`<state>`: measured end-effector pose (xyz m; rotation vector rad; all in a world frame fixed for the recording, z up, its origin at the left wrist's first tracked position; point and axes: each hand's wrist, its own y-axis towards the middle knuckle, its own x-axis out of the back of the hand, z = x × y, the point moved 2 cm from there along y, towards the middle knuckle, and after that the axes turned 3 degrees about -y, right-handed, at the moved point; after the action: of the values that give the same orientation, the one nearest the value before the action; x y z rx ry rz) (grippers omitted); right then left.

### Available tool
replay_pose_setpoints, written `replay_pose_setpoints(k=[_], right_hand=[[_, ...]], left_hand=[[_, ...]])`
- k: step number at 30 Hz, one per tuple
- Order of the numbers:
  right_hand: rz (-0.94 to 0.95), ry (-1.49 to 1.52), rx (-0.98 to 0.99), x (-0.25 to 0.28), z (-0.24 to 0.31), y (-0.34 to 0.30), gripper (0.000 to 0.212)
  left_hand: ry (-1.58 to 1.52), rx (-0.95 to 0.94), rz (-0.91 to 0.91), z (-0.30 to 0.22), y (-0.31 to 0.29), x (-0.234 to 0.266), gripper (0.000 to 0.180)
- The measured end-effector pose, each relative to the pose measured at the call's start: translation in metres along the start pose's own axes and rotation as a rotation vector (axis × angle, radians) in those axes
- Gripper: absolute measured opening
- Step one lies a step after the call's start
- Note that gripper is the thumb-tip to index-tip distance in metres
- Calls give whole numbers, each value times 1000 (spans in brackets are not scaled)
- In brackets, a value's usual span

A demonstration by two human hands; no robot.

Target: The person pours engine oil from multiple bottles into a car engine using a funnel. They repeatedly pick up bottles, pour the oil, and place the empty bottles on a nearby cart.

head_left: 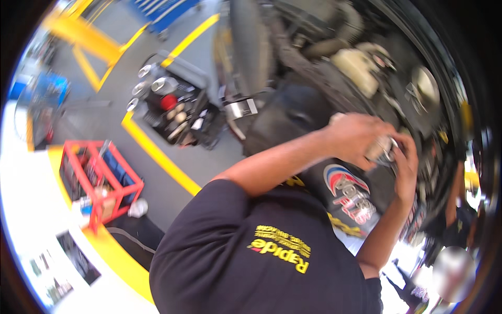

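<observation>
Over the open engine bay, my two hands come together around a small silvery, rounded metal part (387, 148); blur and fingers hide its exact kind. My left hand (356, 137) reaches across from the left, its fingers curled against the part's near side. On the other side, my right hand (407, 163) is closed about it with thumb and fingers. Beyond them in the bay sits a cream plastic reservoir (355, 70). A dark cover with a printed emblem (349, 191) hangs below my hands, along the vehicle's edge.
A black tote (172, 112) of cans and tools stands on the grey floor to the left. Further left are a red metal cart (99, 180) and a yellow lift frame (86, 39). A blue tool cabinet (164, 10) is at the top. People show at right.
</observation>
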<state>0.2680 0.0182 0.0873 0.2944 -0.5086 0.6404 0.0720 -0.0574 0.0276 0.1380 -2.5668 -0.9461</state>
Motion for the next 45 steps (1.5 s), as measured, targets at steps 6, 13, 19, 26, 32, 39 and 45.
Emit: replay_pose_setpoints(k=[6,13,19,26,32,39,45], right_hand=[[-35,67,18,-6,-25,6,27],[65,531,173,-9,-41,5,78],[110,416,67,-23,-147,-7,115],[-218,584,311,-13,-154,-25,92],[-682,366,223,25,-148,-26,83],[-761,185,99,92,-88,48,65],[-849,-179,-76,164,-120,99,61]], left_hand=[[269,-229,-35,6,-9,-9,59],[270,-198,12,17,1,-5,59],[145,-151,-2,10,21,-2,60],[69,-222,33,-17,77,0,77],[-112,-72,-171,13,97,4,100],[-112,356,-303,107,138,3,60],[243,256,-242,174,248,-54,62]])
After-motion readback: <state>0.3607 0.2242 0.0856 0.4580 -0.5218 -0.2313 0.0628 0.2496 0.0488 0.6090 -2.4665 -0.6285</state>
